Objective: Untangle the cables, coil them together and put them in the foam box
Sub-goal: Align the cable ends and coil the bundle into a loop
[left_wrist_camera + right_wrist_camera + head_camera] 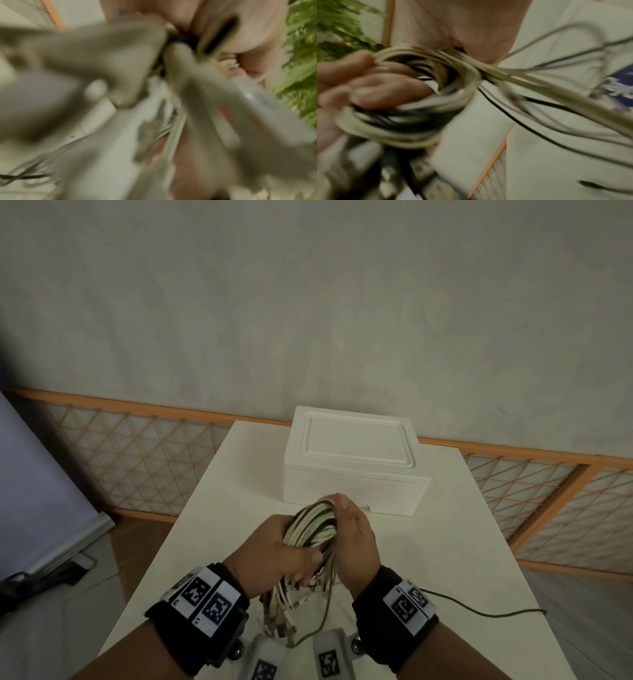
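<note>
A coil of white, cream and dark cables (313, 523) is held above the near half of the white table (462, 542). My left hand (274, 546) grips the coil from the left, thumb over the strands. My right hand (352, 537) curls round its right side and top. Loose cable ends with plugs (284, 607) hang below the hands. One dark green cable (479, 609) trails right across the table. In the right wrist view the coil (423, 97) loops round my fingers (373, 88). The left wrist view is blurred. The white foam box (356, 460), lid on, stands at the table's far end.
An orange-framed lattice fence (137, 450) runs behind the table along a grey wall. A grey panel (37, 491) leans at the left. Green foliage (342, 24) shows in the wrist views.
</note>
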A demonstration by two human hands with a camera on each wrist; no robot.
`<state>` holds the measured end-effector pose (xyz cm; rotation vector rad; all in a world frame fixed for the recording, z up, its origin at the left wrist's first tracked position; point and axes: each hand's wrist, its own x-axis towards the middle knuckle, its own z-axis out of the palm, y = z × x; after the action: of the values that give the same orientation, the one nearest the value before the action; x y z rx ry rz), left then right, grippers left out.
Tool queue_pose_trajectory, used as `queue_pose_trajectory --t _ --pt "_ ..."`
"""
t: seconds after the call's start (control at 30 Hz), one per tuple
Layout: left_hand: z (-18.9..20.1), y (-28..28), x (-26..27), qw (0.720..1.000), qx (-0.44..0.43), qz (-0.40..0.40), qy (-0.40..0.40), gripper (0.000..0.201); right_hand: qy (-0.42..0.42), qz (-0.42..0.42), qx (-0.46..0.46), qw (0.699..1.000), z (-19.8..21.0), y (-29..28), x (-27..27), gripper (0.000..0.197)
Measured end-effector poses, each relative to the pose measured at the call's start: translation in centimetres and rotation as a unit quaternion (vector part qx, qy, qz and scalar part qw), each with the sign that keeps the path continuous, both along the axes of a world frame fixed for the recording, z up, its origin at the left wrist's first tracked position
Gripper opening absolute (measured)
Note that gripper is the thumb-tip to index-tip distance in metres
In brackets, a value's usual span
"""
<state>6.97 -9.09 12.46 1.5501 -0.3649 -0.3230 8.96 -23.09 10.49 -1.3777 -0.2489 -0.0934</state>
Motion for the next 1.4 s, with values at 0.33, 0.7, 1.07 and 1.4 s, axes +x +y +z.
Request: queue_pose_trajectory --t 0.33,0.7,1.07,1.4 --pt "-0.2 -0.6 1.7 0.975 -0.212 -0.032 0.063 0.025 0.099 0.025 0.034 0.994 0.2 0.6 1.2 0.088" --pt "0.0 -1.5 1.4 0.963 -0.257 -0.04 0.078 0.03 -0.042 0.057 0.103 0.992 1.2 -0.1 2.3 0.059" --pt "0.8 -1.7 1.4 0.906 -0.391 0.055 0.155 0.039 0.132 0.014 -0.069 0.989 2.2 0.4 1.9 0.058" --pt "1.6 -1.4 2.1 0.892 -0.426 0.052 0.143 0.042 0.17 0.023 -0.051 0.984 0.1 1.3 0.5 0.062"
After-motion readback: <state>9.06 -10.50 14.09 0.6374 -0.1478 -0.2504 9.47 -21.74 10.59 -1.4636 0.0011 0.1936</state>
